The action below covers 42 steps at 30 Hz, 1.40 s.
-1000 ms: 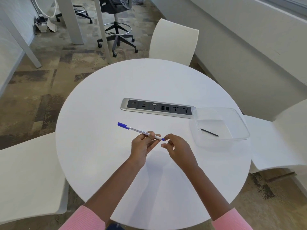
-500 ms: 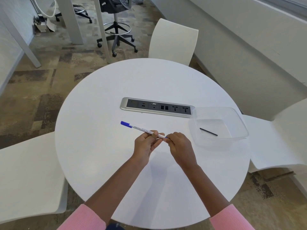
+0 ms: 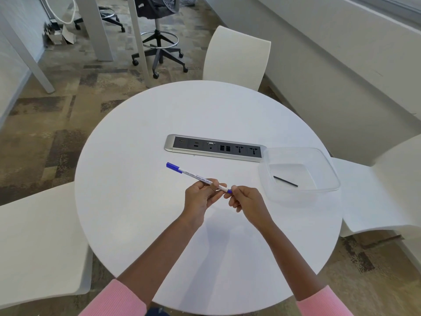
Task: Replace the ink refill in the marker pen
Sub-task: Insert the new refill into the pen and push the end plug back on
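Note:
A white marker pen with a blue cap at its far left end is held just above the round white table. My left hand grips the pen's barrel near its right end. My right hand pinches the small blue end plug at the pen's right tip with thumb and forefinger. A thin black ink refill lies alone on the bottom of a clear plastic container to the right of my hands.
A silver power and data socket strip is set into the table beyond the pen. White chairs stand at the far side, at the left and at the right. A black office stool stands further back.
My right hand closed in from the right and pinched the pen's blue end. The pen and my left hand stayed almost in place, shifting slightly right.

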Motion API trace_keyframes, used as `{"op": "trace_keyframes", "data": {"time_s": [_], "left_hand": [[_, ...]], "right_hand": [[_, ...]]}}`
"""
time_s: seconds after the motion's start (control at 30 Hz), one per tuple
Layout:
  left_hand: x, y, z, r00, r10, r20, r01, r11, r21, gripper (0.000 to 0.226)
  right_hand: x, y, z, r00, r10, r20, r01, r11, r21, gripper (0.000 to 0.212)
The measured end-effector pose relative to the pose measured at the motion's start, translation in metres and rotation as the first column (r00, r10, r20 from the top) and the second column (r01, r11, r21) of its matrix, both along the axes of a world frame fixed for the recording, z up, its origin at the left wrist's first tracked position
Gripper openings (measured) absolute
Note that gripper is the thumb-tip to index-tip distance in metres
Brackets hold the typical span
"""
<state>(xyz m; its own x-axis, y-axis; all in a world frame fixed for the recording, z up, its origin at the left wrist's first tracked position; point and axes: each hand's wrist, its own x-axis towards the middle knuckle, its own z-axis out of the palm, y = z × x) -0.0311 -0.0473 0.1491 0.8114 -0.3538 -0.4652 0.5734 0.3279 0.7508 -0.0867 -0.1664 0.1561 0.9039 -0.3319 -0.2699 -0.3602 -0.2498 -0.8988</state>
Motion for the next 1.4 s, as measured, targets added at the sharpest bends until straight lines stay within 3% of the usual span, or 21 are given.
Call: {"op": "trace_keyframes", "data": {"time_s": [0.1, 0.17, 0.33, 0.43, 0.57, 0.67, 0.77, 0.97, 1.07, 1.2, 1.4], "left_hand": [[0.0, 0.001, -0.001, 0.999, 0.024, -0.038, -0.025, 0.999, -0.022, 0.005], [-0.001, 0.001, -0.001, 0.998, 0.023, -0.053, -0.024, 0.999, -0.03, 0.005], [-0.002, 0.0, -0.001, 0.997, 0.021, -0.074, -0.023, 0.999, -0.024, 0.006], [-0.002, -0.001, -0.001, 0.997, 0.022, -0.075, -0.023, 1.0, -0.02, 0.006], [0.0, -0.001, -0.002, 0.999, 0.014, -0.046, -0.014, 1.0, 0.0, 0.006], [0.0, -0.001, -0.002, 1.0, -0.004, -0.004, 0.004, 1.0, 0.029, 0.008], [0.001, -0.002, -0.002, 0.999, -0.024, 0.024, 0.022, 0.998, 0.06, 0.01], [0.009, 0.004, -0.004, 0.99, -0.111, 0.089, 0.096, 0.983, 0.158, 0.009], [0.012, 0.009, -0.006, 0.962, -0.236, 0.141, 0.189, 0.94, 0.284, 0.016], [0.015, 0.013, -0.011, 0.885, -0.437, 0.162, 0.321, 0.824, 0.466, 0.016], [0.021, 0.019, -0.018, 0.768, -0.631, 0.111, 0.515, 0.712, 0.478, 0.02]], "right_hand": [[-0.006, 0.004, -0.006, 0.996, 0.05, 0.073, -0.022, 0.939, -0.343, 0.02], [-0.007, 0.005, -0.01, 0.984, 0.109, 0.138, -0.028, 0.873, -0.487, 0.012], [-0.005, 0.005, -0.022, 0.96, 0.191, 0.207, 0.021, 0.684, -0.729, 0.023], [-0.002, 0.005, -0.022, 0.955, 0.202, 0.22, 0.05, 0.619, -0.784, 0.027], [0.001, 0.007, -0.015, 0.964, 0.182, 0.194, 0.004, 0.718, -0.696, 0.021], [0.002, 0.007, -0.011, 0.989, 0.103, 0.108, -0.038, 0.874, -0.485, 0.021], [0.003, 0.004, -0.008, 0.998, 0.038, 0.057, -0.019, 0.954, -0.299, 0.02], [0.009, -0.004, -0.003, 0.977, 0.175, -0.118, -0.191, 0.972, -0.137, 0.033], [0.014, -0.005, -0.008, 0.985, 0.123, -0.123, -0.141, 0.978, -0.153, 0.04], [0.026, -0.002, -0.017, 0.998, 0.01, -0.059, -0.02, 0.984, -0.178, 0.024], [0.048, 0.011, -0.027, 0.992, -0.088, -0.09, 0.091, 0.995, 0.026, 0.021]]}}
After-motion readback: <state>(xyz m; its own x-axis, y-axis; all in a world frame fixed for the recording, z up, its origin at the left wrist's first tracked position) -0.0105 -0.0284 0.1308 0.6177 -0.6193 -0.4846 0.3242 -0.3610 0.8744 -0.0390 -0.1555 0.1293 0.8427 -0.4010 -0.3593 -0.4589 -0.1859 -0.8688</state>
